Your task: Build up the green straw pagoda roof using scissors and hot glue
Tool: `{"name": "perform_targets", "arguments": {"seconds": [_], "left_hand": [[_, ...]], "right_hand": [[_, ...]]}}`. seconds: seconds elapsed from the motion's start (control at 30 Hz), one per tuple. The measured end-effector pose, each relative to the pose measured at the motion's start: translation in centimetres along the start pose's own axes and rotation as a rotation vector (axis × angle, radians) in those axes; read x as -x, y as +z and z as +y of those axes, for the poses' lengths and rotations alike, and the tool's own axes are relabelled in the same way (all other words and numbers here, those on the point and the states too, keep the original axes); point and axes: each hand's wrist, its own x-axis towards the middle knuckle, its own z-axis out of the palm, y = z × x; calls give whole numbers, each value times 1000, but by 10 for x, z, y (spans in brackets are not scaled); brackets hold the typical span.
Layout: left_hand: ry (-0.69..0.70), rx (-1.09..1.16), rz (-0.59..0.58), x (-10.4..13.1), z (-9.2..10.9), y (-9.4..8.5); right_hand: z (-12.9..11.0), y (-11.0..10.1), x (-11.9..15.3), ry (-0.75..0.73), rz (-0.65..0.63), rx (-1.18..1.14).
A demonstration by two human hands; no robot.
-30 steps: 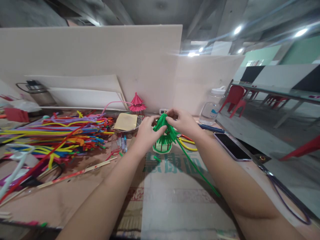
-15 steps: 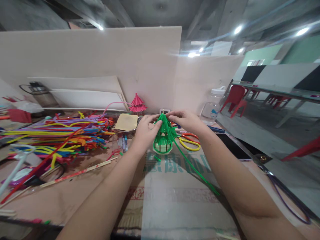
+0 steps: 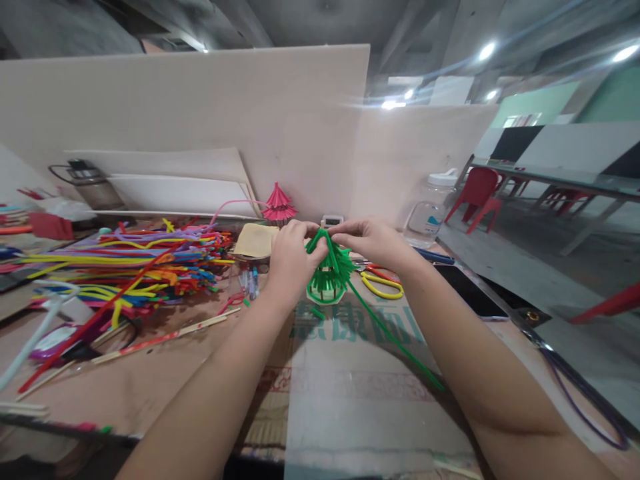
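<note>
A small green tiered pagoda model (image 3: 327,280), made of fuzzy pipe cleaners, stands on the table in front of me. Thin brown posts show between its roof and its ring-shaped base. My left hand (image 3: 294,259) grips the roof from the left, with the thumb across its front near the peak. At the right of the peak, my right hand (image 3: 369,241) has its fingers pressed together on the roof; their exact hold is partly hidden. From the model's right side, a long green pipe cleaner (image 3: 395,339) trails down past my right forearm.
Left lies a heap of coloured pipe cleaners (image 3: 150,263). A pink pagoda model (image 3: 280,201) stands behind. Yellow-handled scissors (image 3: 381,285), a phone (image 3: 470,292) and a clear bottle (image 3: 427,210) are on the right. Wooden sticks (image 3: 165,339) lie at front left.
The whole view has shifted slightly. My left thumb has moved inward across the roof front, and my right fingers sit a little lower at the peak. The pagoda stays in place.
</note>
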Motion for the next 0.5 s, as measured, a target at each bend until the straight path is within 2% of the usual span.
{"name": "perform_targets", "arguments": {"seconds": [0.1, 0.27, 0.5], "left_hand": [[30, -40, 21, 1, 1, 0], [26, 152, -18, 1, -4, 2], [-173, 439, -109, -1, -6, 5]], "right_hand": [[1, 3, -1, 6, 8, -55], [9, 6, -4, 46, 78, -81], [12, 2, -5, 87, 85, -58]]}}
